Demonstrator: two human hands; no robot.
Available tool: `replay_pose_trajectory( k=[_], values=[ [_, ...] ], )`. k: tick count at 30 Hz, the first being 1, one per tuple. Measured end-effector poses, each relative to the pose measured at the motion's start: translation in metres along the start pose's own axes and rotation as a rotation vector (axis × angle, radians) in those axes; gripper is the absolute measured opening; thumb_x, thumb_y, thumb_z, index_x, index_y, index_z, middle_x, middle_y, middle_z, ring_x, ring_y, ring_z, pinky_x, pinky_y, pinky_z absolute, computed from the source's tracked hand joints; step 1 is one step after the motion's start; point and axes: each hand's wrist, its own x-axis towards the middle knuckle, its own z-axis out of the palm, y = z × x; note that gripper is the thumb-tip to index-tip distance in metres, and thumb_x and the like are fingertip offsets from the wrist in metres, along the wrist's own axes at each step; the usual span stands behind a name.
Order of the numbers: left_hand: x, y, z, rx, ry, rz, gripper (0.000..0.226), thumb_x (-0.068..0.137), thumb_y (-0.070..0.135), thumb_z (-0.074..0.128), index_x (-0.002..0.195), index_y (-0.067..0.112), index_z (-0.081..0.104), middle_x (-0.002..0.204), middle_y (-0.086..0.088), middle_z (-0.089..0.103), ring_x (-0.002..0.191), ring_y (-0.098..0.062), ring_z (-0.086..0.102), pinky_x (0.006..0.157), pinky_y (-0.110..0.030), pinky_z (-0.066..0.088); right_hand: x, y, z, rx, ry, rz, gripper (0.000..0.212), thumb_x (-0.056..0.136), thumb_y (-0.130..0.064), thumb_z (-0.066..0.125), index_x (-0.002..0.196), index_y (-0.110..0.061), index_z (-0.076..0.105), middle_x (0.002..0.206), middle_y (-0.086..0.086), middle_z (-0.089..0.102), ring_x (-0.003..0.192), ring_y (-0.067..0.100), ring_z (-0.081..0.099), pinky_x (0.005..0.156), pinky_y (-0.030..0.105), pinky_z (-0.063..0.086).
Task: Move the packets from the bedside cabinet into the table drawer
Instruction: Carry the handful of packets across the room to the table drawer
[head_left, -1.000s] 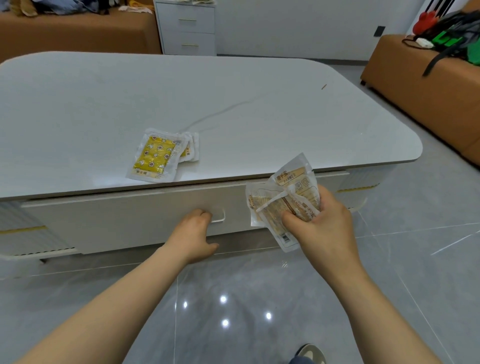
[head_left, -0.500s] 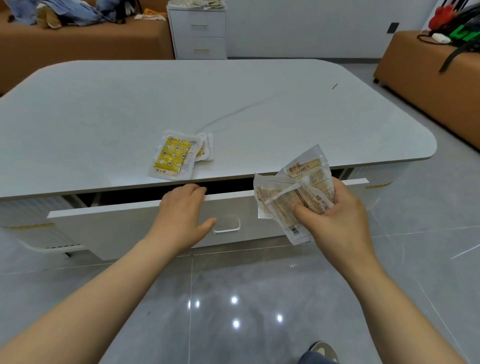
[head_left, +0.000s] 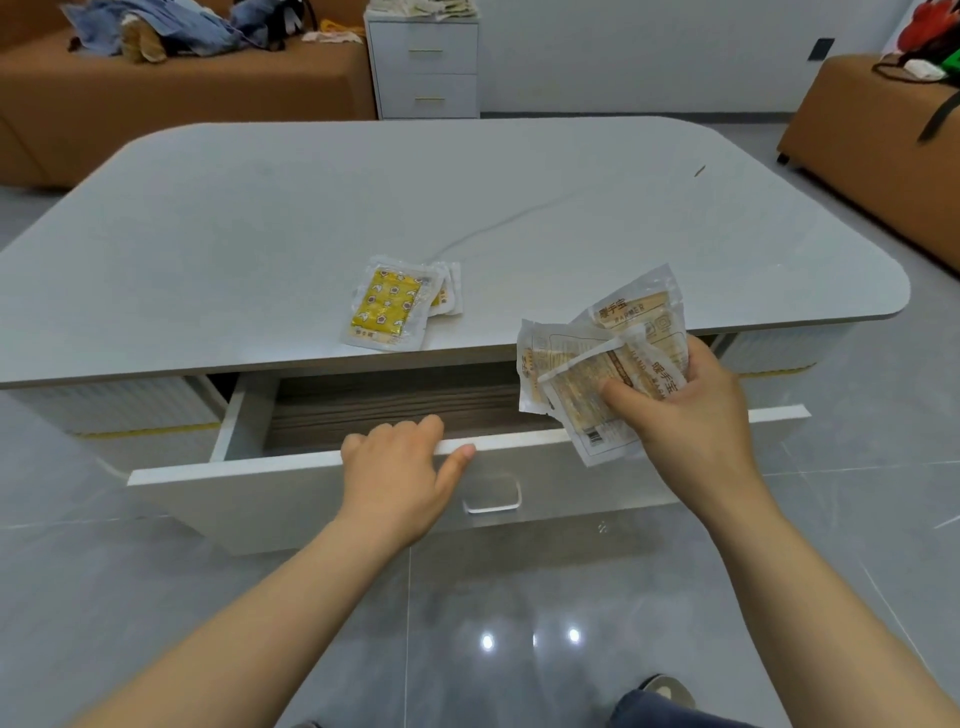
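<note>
Our left hand (head_left: 402, 478) had its grip curled over the drawer (head_left: 260, 499) front. Our right hand (head_left: 696, 415) gripped a fan of packets (head_left: 571, 374) just above it.

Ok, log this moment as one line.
drawer: open | left hand: gripping drawer front | right hand: holding tan packets | yellow packets: on tabletop

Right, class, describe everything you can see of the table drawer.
The drawer is wide and white, with a recessed handle mid-front and a dark wood-grain inside. It stands partly open under the tabletop. The left hand grips its front's top edge; packets in the right hand hover over its right end.
</note>
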Motion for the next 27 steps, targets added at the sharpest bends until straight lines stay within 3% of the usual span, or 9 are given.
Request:
replay_pose_trajectory(
  k=[10, 16, 27],
  values=[
    [-0.035, 0.006, -0.008, -0.101, -0.118, -0.01, 0.04, 0.088, 0.065, 0.036, 0.08, 0.026, 0.042, 0.084, 0.007, 0.052, 0.091, -0.023, 0.054, 0.074, -0.034, 0.036, 0.015, 0.022, 0.016, -0.098, -0.135, 0.127, 0.029, 0.077, -0.007, 0.071, 0.091, -0.029, 0.058, 0.096, -0.009, 0.067, 0.09, 0.012, 0.065, 0.081, 0.038, 0.056],
    [-0.039, 0.001, -0.018, -0.342, -0.397, -0.079, 0.048, 0.077, 0.066, 0.057, 0.073, 0.019, 0.05, 0.074, 0.005, 0.055, 0.075, -0.018, 0.053, 0.06, -0.03, 0.036, 0.022, 0.043, 0.024, -0.204, -0.264, 0.255, 0.025, 0.076, -0.005, 0.071, 0.087, -0.025, 0.059, 0.094, -0.003, 0.069, 0.089, 0.019, 0.067, 0.079, 0.038, 0.056],
    [-0.037, -0.002, -0.018, -0.375, -0.393, -0.038, 0.047, 0.075, 0.065, 0.059, 0.068, 0.019, 0.049, 0.07, 0.005, 0.054, 0.069, -0.015, 0.051, 0.056, -0.029, 0.035, 0.028, 0.075, 0.03, -0.394, -0.416, 0.429, 0.034, 0.075, -0.007, 0.075, 0.105, -0.014, 0.061, 0.103, 0.003, 0.068, 0.093, 0.021, 0.065, 0.081, 0.037, 0.054]
  ],
)
